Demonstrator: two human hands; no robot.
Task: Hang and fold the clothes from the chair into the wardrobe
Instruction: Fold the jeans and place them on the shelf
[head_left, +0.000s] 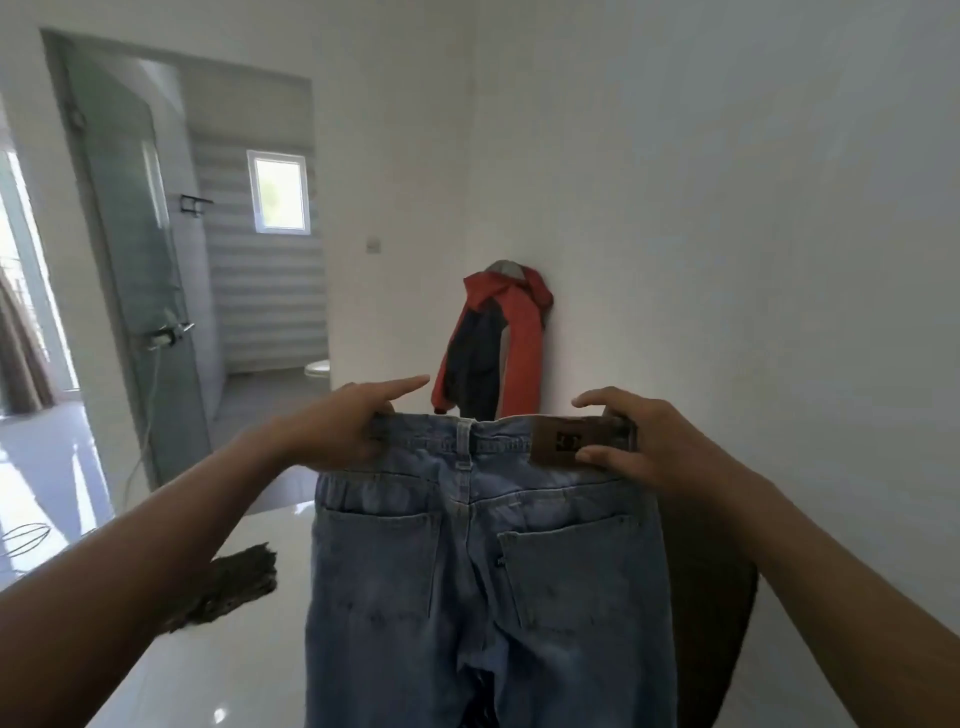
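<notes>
Jeans (483, 571): faded blue denim, seat side toward me, two stitched patch pockets, legs hanging straight down from the waistband I held up in the air between my hands.
Left hand (343, 431): I pinched the left end of the waistband with thumb and curled fingers, forefinger straight and pointing right.
Right hand (639, 441): my fingers were curled round the right end of the waistband, gripping at the patch.
Jacket (493, 338): red and dark cloth, limp, hung high on the white wall (727, 208) beyond the waistband, apart from the jeans.
Brown shape (717, 597): dark, rounded edge, behind the jeans' right side; I could not tell what it was.
Floor (208, 675): glossy white tile; a rough brown mat (234, 582) lay left of the jeans.
Room to move: open floor on my left, toward a frosted glass door (135, 270) standing open; the wall was close on my right.
Patch (566, 441): brown, leather-like rectangle on the waistband with a dark mark, too blurred to read.
</notes>
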